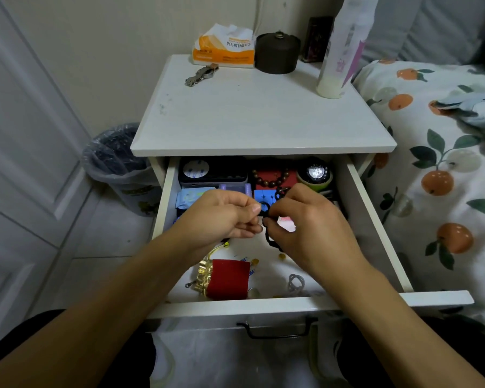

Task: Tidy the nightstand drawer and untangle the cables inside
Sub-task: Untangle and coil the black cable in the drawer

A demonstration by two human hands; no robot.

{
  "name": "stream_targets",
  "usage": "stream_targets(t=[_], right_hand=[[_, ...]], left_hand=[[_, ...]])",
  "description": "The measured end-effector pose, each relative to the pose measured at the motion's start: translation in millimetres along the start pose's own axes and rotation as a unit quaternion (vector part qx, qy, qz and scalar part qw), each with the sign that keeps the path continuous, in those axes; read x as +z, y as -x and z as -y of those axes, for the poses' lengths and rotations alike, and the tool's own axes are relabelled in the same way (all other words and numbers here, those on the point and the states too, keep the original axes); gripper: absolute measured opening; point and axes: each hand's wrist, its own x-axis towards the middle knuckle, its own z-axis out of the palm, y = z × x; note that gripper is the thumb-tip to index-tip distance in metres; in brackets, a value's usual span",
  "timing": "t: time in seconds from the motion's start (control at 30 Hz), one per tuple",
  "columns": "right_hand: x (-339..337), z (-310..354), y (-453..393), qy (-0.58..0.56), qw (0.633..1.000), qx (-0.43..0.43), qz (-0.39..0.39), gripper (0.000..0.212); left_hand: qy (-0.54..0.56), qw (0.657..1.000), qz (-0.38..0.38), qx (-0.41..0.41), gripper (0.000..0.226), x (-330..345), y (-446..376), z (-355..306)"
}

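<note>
The nightstand drawer [356,191] stands pulled out toward the viewer, and both hands meet above its middle. The left hand [221,214] has its fingers curled, thumb and forefinger pinching one end of a black cable [269,240]; the right hand [305,217] is curled the same way and pinches the cable just beside it, fingertips nearly touching. A loop of the cable shows between the two hands and another length hangs below the right hand's fingers — how it runs under the palm is hidden.

Inside, at the far left, lies a black box [212,170] with a round sticker; to its right a red box [275,177] with a string of brown wooden beads [270,180] on it, and at the far right a round green-rimmed watch or clock [315,175]. Nearer lie a light-blue packet [192,197] and a blue card [263,196]. At the near edge sit a red velvet pouch [230,278] touching a gold ornament [203,275], and to the right a small grey coiled cord [296,284].

On the table top [249,116] — at its far side — stand a tissue pack [224,49], a metal wristwatch [200,75], a dark round lidded jar [276,53] and a tall white bottle [345,49]. A lined bin [115,163] stands on the floor to the left; a fruit-print bed cover [437,169] lies to the right.
</note>
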Motion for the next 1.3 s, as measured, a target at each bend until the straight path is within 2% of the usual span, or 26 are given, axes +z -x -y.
stream_targets(t=[0.1, 0.17, 0.23, 0.3, 0.4, 0.47, 0.6, 0.77, 0.83, 0.93, 1.0, 1.07, 1.1, 1.17, 1.23, 1.3], right_hand=[[2, 4, -2, 0.06, 0.998, -0.025, 0.016, 0.01], [3, 3, -2, 0.055, 0.998, -0.023, 0.026, 0.012], [3, 2, -1, 0.012, 1.0, 0.007, 0.018, 0.013], [4, 0, 0, -0.053, 0.997, 0.042, -0.024, 0.013], [5, -1, -1, -0.127, 0.983, 0.108, -0.082, 0.012], [6, -2, -2, -0.142, 0.979, 0.121, -0.083, 0.012], [6, -4, 0, -0.095, 0.992, 0.069, -0.04, 0.011], [7, -7, -1, -0.029, 0.998, -0.025, -0.052, 0.014], [7, -9, -1, -0.047, 0.995, -0.046, -0.074, 0.013], [5, -8, 4, -0.096, 0.988, -0.054, -0.112, 0.007], [3, -7, 7, -0.14, 0.983, -0.026, -0.118, 0.008], [4, -5, 7, -0.184, 0.977, 0.033, -0.103, 0.009], [4, -4, 7, -0.198, 0.975, 0.062, -0.084, 0.008], [4, -5, 5, -0.201, 0.975, 0.09, -0.033, 0.01], [1, -7, 3, -0.188, 0.979, 0.075, 0.008, 0.02], [-3, -10, 2, -0.169, 0.985, 0.044, 0.012, 0.026]], left_hand=[[-0.014, 1.0, 0.002, 0.008, 0.011, 0, 2, 0], [-0.044, 0.999, -0.012, 0.027, 0.012, 2, 5, 2], [-0.137, 0.987, -0.048, 0.073, 0.012, 3, 5, 4], [-0.236, 0.959, -0.084, 0.133, 0.014, 6, 5, 6], [-0.281, 0.938, -0.096, 0.18, 0.013, 8, 5, 9], [-0.297, 0.937, -0.08, 0.167, 0.014, 7, 4, 10], [-0.257, 0.955, -0.062, 0.133, 0.016, 9, 5, 10], [-0.296, 0.939, -0.068, 0.161, 0.015, 10, 5, 12], [-0.236, 0.961, -0.07, 0.129, 0.016, 10, 4, 13], [-0.079, 0.992, -0.079, 0.056, 0.018, 9, -1, 9], [0.01, 0.997, -0.075, 0.024, 0.018, 9, -3, 6], [0.064, 0.995, -0.07, 0.026, 0.016, 10, -3, 6], [0.049, 0.995, -0.078, 0.041, 0.014, 11, -3, 7], [-0.073, 0.986, -0.111, 0.099, 0.011, 11, -3, 13], [-0.161, 0.968, -0.125, 0.146, 0.009, 11, 0, 14], [-0.17, 0.963, -0.127, 0.165, 0.009, 10, 2, 13]])
